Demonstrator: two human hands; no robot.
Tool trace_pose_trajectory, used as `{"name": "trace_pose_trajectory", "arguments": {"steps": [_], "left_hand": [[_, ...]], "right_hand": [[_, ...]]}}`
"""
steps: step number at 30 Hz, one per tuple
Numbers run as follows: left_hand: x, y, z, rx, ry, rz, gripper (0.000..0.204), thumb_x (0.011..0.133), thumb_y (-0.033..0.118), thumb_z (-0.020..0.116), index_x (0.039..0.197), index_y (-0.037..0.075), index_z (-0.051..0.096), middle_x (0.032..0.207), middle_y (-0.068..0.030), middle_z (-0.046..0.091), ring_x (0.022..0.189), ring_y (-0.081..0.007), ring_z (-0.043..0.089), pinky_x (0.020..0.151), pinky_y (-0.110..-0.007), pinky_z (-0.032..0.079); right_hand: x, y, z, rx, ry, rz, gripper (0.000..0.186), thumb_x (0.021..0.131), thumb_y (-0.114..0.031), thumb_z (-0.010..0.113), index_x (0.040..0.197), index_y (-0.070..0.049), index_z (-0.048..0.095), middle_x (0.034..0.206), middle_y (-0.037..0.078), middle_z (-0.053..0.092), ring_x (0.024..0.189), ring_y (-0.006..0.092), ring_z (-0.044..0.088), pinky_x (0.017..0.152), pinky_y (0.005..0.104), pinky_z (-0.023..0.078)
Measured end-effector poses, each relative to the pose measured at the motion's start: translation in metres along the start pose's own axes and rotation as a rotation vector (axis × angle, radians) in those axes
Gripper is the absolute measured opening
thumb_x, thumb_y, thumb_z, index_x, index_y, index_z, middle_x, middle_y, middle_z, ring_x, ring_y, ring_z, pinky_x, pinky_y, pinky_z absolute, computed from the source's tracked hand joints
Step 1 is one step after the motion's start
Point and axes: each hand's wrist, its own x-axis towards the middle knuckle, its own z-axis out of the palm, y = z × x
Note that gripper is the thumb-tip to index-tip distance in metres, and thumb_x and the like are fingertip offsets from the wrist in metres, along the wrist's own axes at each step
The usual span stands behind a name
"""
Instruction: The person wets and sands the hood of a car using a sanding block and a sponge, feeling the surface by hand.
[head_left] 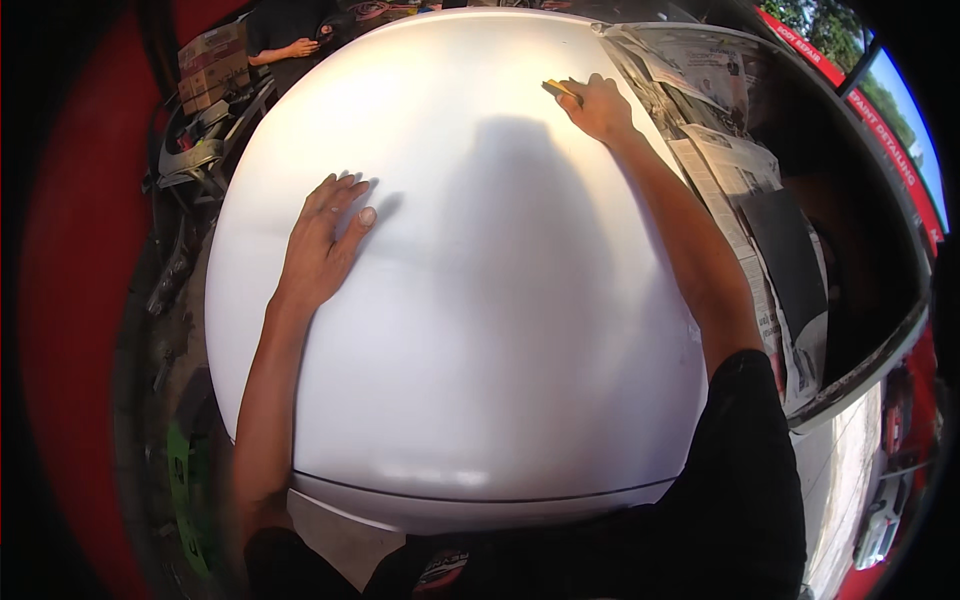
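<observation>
One white panel (400,370) lies under one splayed left hand (328,235) and, well apart, a right hand (602,110) gripping one yellow block (562,90)

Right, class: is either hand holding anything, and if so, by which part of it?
The right hand holds a small yellow block by its right end, its left end sticking out. The left hand is open and holds nothing.

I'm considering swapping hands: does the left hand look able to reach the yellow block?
Probably yes: the left hand looks empty, only white panel shows between it and the yellow block, whose end protrudes from the right hand.
</observation>
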Motion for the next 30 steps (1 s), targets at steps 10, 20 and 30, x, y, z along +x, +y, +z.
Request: {"name": "trace_pose_trajectory", "arguments": {"steps": [10, 20, 30], "left_hand": [[0.000, 0.007, 0.003, 0.107, -0.085, 0.035, 0.053, 0.111, 0.040, 0.058, 0.153, 0.007, 0.061, 0.165, -0.0163, 0.050, 0.160, -0.0361, 0.035, 0.130, -0.049, 0.032], [-0.008, 0.013, -0.011, -0.102, -0.020, 0.071, 0.070, 0.107, 0.058, 0.056, 0.152, 0.005, 0.062, 0.163, -0.0208, 0.052, 0.160, -0.0393, 0.035, 0.128, -0.054, 0.034], [-0.006, 0.007, -0.001, 0.037, -0.045, 0.117, 0.067, 0.111, 0.056, 0.048, 0.154, 0.006, 0.060, 0.164, -0.0208, 0.051, 0.160, -0.0393, 0.035, 0.130, -0.053, 0.029]], "right_hand": [[-0.289, -0.050, -0.160, 0.413, -0.132, -0.248, 0.043, 0.097, -0.032, 0.077, 0.140, -0.026, 0.075, 0.102, 0.007, 0.059, 0.098, 0.0247, 0.057, 0.084, 0.0400, 0.055], [0.015, -0.003, -0.015, 0.204, 0.203, -0.323, 0.040, 0.104, -0.044, 0.063, 0.124, -0.015, 0.081, 0.102, 0.017, 0.071, 0.095, 0.0339, 0.070, 0.086, 0.0455, 0.056], [0.046, -0.014, 0.030, 0.052, 0.032, 0.029, 0.052, 0.104, -0.061, 0.049, 0.145, -0.037, 0.071, 0.132, 0.010, 0.064, 0.126, 0.0311, 0.058, 0.103, 0.0482, 0.057]]}}
